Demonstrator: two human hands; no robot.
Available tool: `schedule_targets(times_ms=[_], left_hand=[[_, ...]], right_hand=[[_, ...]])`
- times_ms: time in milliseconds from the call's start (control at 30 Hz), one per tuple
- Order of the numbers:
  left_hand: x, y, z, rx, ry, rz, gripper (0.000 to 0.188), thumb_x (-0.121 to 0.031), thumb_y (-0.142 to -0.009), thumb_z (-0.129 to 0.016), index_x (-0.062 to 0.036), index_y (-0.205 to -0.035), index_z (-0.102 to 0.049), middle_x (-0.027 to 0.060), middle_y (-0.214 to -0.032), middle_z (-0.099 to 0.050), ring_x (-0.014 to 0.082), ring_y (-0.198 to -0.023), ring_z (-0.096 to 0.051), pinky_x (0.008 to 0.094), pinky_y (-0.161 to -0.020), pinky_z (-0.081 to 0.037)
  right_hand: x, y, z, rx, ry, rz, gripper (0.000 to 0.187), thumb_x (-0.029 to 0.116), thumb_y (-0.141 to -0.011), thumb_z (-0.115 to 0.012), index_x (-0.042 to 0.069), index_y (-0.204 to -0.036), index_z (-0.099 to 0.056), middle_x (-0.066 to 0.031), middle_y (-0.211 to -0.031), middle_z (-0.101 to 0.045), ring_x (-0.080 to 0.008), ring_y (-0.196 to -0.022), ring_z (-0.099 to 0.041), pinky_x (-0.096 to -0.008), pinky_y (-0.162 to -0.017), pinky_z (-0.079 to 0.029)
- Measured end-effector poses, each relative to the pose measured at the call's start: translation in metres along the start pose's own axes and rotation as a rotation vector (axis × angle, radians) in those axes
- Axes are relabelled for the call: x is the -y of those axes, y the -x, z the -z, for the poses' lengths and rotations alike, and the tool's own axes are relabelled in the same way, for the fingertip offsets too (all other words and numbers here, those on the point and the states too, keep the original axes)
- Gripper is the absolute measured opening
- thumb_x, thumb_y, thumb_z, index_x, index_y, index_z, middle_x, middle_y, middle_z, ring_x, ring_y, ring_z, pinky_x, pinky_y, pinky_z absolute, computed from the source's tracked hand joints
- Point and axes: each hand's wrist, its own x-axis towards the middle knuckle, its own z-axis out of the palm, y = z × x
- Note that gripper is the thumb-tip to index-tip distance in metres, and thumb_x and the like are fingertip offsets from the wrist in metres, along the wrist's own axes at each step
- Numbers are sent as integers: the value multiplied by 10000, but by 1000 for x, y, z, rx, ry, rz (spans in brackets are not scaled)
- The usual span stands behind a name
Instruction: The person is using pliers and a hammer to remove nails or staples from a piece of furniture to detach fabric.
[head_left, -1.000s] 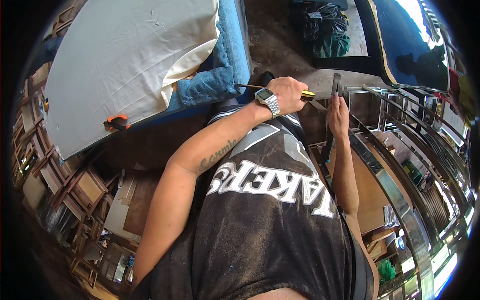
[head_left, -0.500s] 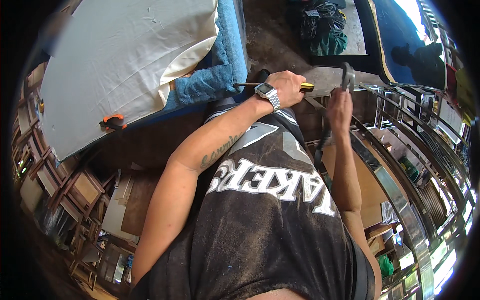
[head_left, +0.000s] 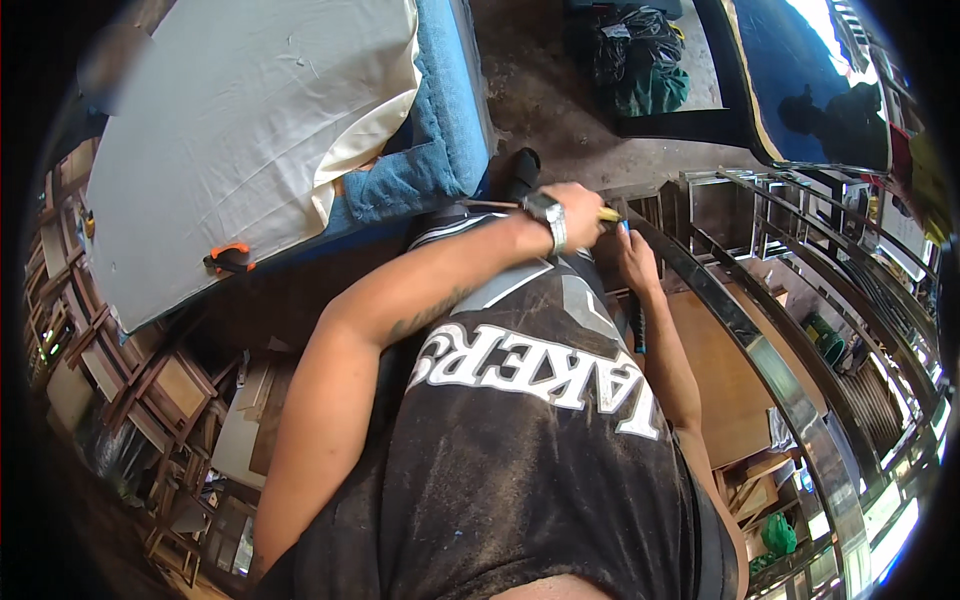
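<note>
Here's the screwdriver [head_left: 609,214], lying crosswise through the left hand [head_left: 572,212], its yellow handle poking out past the knuckles at three o'clock and its thin shaft showing beyond the wrist at nine. The left fingers are curled round that handle, tips hidden from this angle. The shaft's far end sits right by the lower corner of the blue upholstered piece [head_left: 455,120]; whether it touches, there's no telling from here. Just beside the handle's end, at four o'clock from the left hand, comes the right hand [head_left: 638,262], fingers folded around a dark tool [head_left: 639,335], its grip showing below the palm toward six o'clock, its upper end hard to make out. A silver wristwatch [head_left: 545,207] rides the left wrist. Up at ten o'clock, pale fabric [head_left: 240,130] spreads over the upholstered piece, with an orange-and-black clamp [head_left: 232,258] at its near edge. A dark-shod foot [head_left: 524,168] rests at eleven o'clock on the floor. At one o'clock there's a black plastic bag [head_left: 640,45] with green cloth beneath, and down at four, shiny metal framing [head_left: 785,375] beside a brown board [head_left: 715,385].
</note>
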Motion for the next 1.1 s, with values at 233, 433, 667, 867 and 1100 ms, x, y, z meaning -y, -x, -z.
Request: schedule_targets(times_ms=[233,433,667,867,1100], left_hand=[[66,74,69,-620,70,267,337,-408,-824,-637,-85,-922,-633,145,-922,-626,325,-841,-614,408,-711,-489],[139,94,75,-295,-184,297,383,-463,-801,-641,-83,-841,-650,145,-775,-655,344,-774,-633,431,-701,-494],[125,124,48,-447,-74,-185,259,-217,-806,-636,-48,-650,-516,158,-627,-548,363,-624,-567,432,-543,-425],[131,142,32,-578,-127,-189,354,-312,-809,-677,-34,-683,-498,124,-701,-558,328,-634,-568,391,-526,-425],[120,157,46,-415,-209,175,388,-476,-800,-630,-92,-761,-590,90,-669,-586,299,-659,-607,401,-567,-477]], right_hand=[[14,-22,5,2,-42,55,507,439,-958,-419,-53,-892,-525,-319,-830,-568,-485,-868,-553,-471,-724,-430],[42,-35,3,62,36,99,517,450,-955,-419,-55,-948,-529,-336,-882,-571,-507,-924,-529,-481,-758,-428],[55,-40,2,136,66,146,521,464,-950,-423,-49,-933,-513,-340,-868,-565,-512,-907,-526,-494,-742,-424],[45,-28,-2,117,57,147,523,463,-952,-418,-46,-900,-522,-331,-842,-564,-512,-882,-525,-500,-721,-418],[41,-28,-6,129,67,146,537,471,-950,-415,-49,-877,-526,-327,-836,-566,-506,-881,-530,-494,-720,-423]])
